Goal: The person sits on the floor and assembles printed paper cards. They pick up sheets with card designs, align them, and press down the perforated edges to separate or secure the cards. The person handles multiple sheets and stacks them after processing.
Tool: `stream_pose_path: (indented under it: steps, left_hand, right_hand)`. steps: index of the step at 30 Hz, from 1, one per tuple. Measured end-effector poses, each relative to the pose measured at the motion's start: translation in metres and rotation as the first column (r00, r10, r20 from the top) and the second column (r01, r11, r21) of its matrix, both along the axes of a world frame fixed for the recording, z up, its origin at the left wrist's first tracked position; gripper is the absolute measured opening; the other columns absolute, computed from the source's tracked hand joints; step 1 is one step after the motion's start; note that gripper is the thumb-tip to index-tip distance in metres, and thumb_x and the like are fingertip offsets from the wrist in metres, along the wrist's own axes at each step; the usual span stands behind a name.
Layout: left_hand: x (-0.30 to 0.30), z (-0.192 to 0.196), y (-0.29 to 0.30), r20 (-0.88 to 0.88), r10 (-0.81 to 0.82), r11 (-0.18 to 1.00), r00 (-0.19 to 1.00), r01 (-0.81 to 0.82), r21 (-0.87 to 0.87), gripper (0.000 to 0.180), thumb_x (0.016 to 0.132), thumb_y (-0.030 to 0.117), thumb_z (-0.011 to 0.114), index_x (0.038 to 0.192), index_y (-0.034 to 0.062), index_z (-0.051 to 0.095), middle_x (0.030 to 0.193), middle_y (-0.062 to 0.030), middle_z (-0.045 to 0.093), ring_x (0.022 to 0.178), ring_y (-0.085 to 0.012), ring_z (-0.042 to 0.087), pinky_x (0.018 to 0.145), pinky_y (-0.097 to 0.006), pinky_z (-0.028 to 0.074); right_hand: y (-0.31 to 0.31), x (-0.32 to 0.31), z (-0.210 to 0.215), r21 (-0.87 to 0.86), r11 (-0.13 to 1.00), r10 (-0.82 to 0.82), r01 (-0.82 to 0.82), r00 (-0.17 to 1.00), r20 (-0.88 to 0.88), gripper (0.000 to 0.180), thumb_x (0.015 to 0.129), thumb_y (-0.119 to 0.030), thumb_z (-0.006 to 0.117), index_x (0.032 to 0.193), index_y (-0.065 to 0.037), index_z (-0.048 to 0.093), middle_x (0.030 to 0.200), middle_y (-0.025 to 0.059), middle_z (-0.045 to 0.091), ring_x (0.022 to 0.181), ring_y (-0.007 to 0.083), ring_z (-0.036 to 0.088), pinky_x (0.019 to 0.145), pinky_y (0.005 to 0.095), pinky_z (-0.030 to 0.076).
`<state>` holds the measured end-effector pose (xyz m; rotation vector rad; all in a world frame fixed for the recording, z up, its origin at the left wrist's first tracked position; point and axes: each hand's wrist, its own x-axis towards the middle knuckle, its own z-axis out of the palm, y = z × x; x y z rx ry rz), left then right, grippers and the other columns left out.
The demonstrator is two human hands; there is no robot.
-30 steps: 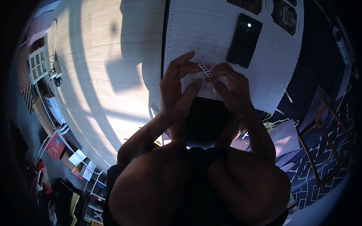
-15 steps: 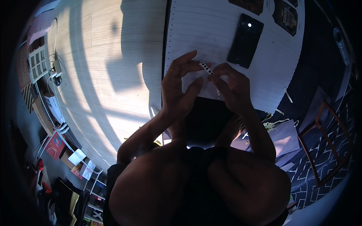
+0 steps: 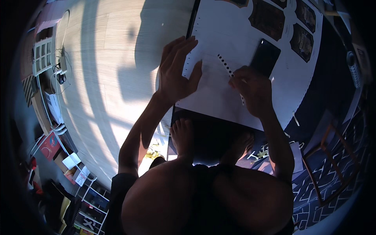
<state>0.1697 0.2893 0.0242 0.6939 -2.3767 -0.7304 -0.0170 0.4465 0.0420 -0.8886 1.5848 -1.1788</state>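
My right hand pinches a narrow white strip with a row of black dots or holes. One end of the strip sticks out up and left of the fingers, and another piece shows below them. The hand is over a large white paper sheet, beside a dark phone lying on it. My left hand is open and holds nothing, thumb apart from the fingers, over the sheet's left edge, where a row of small holes runs. Several dark ornate printed shapes fill the sheet's far right part.
Thin white scraps lie off the sheet's right edge, with a tangle of strips near my foot. A brown frame stands on patterned cloth at right. Pale wood flooring spreads left, with a cabled power strip.
My hands have parted: the left has let go of the dotted strip and moved left, opening. The right has shifted right with the strip. The sheet and phone appear lower and further right.
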Motion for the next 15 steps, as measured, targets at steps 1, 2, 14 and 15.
stream_pose_path:
  steps: [1,2,14,15]
  left_hand:
    - [-0.003,-0.008,-0.012,0.002,0.01,1.0,1.0,-0.01,-0.024,0.045,0.082,0.006,0.073,0.124,-0.0015,0.062,0.128,-0.0186,0.064,0.125,-0.0378,0.056,0.104,-0.048,0.047]
    - [-0.005,-0.017,-0.024,0.005,0.02,0.999,1.0,-0.019,-0.048,0.043,0.083,0.007,0.072,0.124,-0.0012,0.063,0.127,-0.0185,0.065,0.123,-0.0374,0.057,0.103,-0.047,0.047]
    - [-0.027,-0.074,-0.079,0.057,0.059,0.996,0.997,-0.055,-0.065,0.039,0.088,0.012,0.063,0.125,0.0015,0.059,0.115,-0.0179,0.066,0.111,-0.0357,0.06,0.098,-0.046,0.044]
    - [-0.027,-0.073,-0.079,0.075,0.056,0.997,0.996,-0.052,-0.055,0.04,0.089,0.012,0.063,0.127,0.0024,0.059,0.117,-0.0173,0.066,0.113,-0.035,0.059,0.1,-0.046,0.044]
  right_hand:
    - [-0.015,-0.006,-0.003,-0.018,1.0,0.016,-0.016,1.0,-0.016,0.015,0.093,-0.013,0.064,0.1,0.0,0.065,0.084,0.0091,0.07,0.075,0.0152,0.066,0.078,0.0303,0.053]
    - [-0.034,-0.011,0.0,0.105,0.994,0.016,-0.019,0.999,0.031,0.016,0.095,-0.014,0.062,0.098,0.002,0.066,0.081,0.0089,0.069,0.073,0.012,0.065,0.071,0.0286,0.052]
    - [-0.124,-0.026,-0.066,0.058,0.992,0.118,-0.116,0.993,-0.023,0.02,0.095,-0.017,0.061,0.091,0.002,0.067,0.075,0.0068,0.067,0.059,0.0092,0.058,0.055,0.0266,0.046]
    - [-0.126,-0.025,-0.066,0.051,0.992,0.117,-0.115,0.992,-0.037,0.02,0.095,-0.017,0.061,0.091,0.002,0.067,0.075,0.0066,0.067,0.06,0.0092,0.059,0.055,0.0267,0.046]
